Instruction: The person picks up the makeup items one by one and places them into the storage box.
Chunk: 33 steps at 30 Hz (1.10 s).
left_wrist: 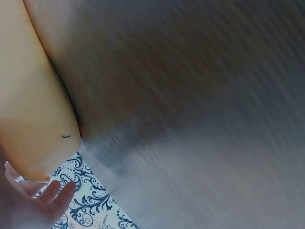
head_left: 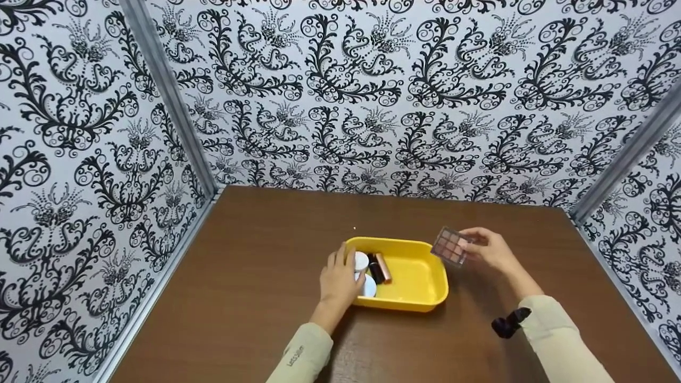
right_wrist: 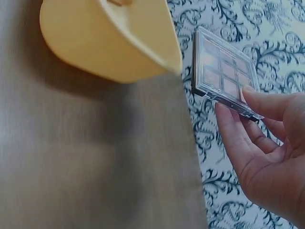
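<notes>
In the head view, my right hand [head_left: 487, 250] holds up a clear-lidded makeup palette [head_left: 450, 246] at the right end of a yellow tub [head_left: 420, 306]. Thumb and fingers pinch the palette [right_wrist: 228, 71] by one edge in the right wrist view, tilted, with square pans showing through its lid. My left hand [head_left: 339, 279] lies over the tub's left rim, its fingers loosely extended. Partly covered by that hand are two round white-lidded containers [head_left: 368, 287] inside the tub. Next to them lie a black tube [head_left: 376, 272] and a pinkish-brown tube [head_left: 383, 268].
The tub stands on a brown wooden table [head_left: 255, 276]. Patterned black-and-white panels [head_left: 362, 96] rise behind the table and at both sides, with grey metal posts [head_left: 175, 101] at the corners. A black device [head_left: 509, 322] is strapped at the right sleeve.
</notes>
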Available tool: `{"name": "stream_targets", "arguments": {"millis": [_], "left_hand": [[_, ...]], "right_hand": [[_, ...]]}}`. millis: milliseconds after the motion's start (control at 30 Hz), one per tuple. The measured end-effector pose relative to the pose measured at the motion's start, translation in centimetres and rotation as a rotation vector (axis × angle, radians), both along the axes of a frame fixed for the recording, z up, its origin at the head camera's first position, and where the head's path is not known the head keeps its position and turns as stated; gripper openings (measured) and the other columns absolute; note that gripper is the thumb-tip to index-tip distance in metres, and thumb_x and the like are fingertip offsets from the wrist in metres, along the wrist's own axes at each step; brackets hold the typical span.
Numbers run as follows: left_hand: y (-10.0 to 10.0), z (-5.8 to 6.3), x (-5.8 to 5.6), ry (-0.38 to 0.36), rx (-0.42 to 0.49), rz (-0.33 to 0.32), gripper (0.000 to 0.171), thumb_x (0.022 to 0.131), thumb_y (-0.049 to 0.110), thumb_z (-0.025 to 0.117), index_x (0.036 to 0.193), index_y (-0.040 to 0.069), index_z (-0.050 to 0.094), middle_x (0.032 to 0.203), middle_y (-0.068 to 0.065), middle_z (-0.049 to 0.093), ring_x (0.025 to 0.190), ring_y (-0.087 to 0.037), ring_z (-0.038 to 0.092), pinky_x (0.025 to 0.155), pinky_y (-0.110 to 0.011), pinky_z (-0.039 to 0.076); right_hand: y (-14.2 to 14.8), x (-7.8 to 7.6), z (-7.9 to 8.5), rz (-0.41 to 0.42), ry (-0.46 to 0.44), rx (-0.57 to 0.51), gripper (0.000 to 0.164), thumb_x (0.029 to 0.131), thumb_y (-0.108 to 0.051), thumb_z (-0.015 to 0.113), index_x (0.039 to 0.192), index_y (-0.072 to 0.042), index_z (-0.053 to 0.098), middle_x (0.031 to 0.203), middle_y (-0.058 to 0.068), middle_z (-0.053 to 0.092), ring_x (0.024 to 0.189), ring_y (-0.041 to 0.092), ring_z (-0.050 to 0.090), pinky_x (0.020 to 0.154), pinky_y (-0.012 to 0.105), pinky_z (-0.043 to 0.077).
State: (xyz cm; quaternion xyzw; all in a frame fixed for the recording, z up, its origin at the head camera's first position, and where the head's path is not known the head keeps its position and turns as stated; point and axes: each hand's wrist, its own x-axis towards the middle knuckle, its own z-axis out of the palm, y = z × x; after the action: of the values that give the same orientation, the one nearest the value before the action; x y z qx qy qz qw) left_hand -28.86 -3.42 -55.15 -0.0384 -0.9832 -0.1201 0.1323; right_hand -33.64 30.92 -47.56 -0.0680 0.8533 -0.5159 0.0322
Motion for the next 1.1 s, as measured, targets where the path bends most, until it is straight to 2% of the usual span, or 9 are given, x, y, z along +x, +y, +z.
{"name": "stream_targets", "arguments": {"millis": [300,433,567,667,867,1000,1100], "left_hand": [[-0.2,-0.2,-0.1,0.026,0.022,-0.003,0.063,0.093,0.045,0.063,0.147,0.016,0.048,0.153,-0.009,0.046,0.129,-0.029,0.051,0.089,-0.046,0.056],[-0.3,-0.4,-0.2,0.039,0.020,-0.001,0.064,0.091,0.044,0.065,0.147,0.017,0.048,0.152,-0.008,0.047,0.129,-0.028,0.052,0.088,-0.045,0.056],[-0.3,-0.3,-0.3,0.033,0.019,-0.001,0.064,0.091,0.044,0.065,0.147,0.017,0.048,0.152,-0.009,0.047,0.129,-0.028,0.051,0.089,-0.045,0.056],[-0.3,-0.2,-0.3,0.022,0.019,0.000,0.065,0.092,0.045,0.064,0.147,0.017,0.047,0.153,-0.009,0.046,0.129,-0.028,0.051,0.090,-0.045,0.056],[-0.2,-0.1,-0.3,-0.013,0.017,0.004,0.065,0.094,0.046,0.062,0.150,0.017,0.044,0.155,-0.008,0.043,0.132,-0.028,0.049,0.093,-0.046,0.055],[-0.1,-0.2,-0.2,-0.008,0.028,0.008,0.064,0.093,0.045,0.063,0.149,0.017,0.046,0.155,-0.008,0.044,0.132,-0.028,0.049,0.093,-0.047,0.055],[0.0,-0.4,-0.2,0.001,0.035,0.007,0.064,0.093,0.045,0.063,0.148,0.017,0.047,0.155,-0.008,0.044,0.132,-0.028,0.050,0.093,-0.046,0.055]], "right_hand": [[-3.3,-0.7,0.8,0.098,0.032,0.079,0.036,0.094,-0.008,0.066,0.125,0.010,0.061,0.119,0.034,0.065,0.098,0.026,0.069,0.080,0.034,0.061],[-4.5,-1.0,0.6,0.137,0.069,0.140,0.033,0.092,-0.007,0.068,0.121,0.008,0.065,0.113,0.031,0.069,0.093,0.024,0.069,0.077,0.031,0.060],[-5.6,-1.3,0.3,0.152,0.034,0.187,0.029,0.092,-0.005,0.068,0.119,0.005,0.066,0.109,0.027,0.070,0.091,0.021,0.068,0.079,0.034,0.059],[-6.5,-1.5,0.0,0.159,0.005,0.244,0.026,0.091,-0.004,0.067,0.116,0.004,0.068,0.108,0.025,0.071,0.090,0.024,0.069,0.079,0.038,0.060],[-8.2,-2.2,-1.3,0.141,0.031,0.397,0.021,0.088,0.001,0.068,0.109,0.000,0.071,0.103,0.022,0.072,0.095,0.030,0.066,0.087,0.044,0.056],[-9.3,-2.3,-2.3,0.132,0.018,0.414,0.017,0.088,0.004,0.067,0.104,-0.002,0.069,0.102,0.022,0.071,0.093,0.031,0.065,0.083,0.044,0.057],[-10.0,-2.2,-3.0,0.125,0.010,0.446,0.016,0.088,0.006,0.064,0.102,-0.003,0.067,0.106,0.022,0.071,0.097,0.032,0.065,0.087,0.047,0.056]]}}
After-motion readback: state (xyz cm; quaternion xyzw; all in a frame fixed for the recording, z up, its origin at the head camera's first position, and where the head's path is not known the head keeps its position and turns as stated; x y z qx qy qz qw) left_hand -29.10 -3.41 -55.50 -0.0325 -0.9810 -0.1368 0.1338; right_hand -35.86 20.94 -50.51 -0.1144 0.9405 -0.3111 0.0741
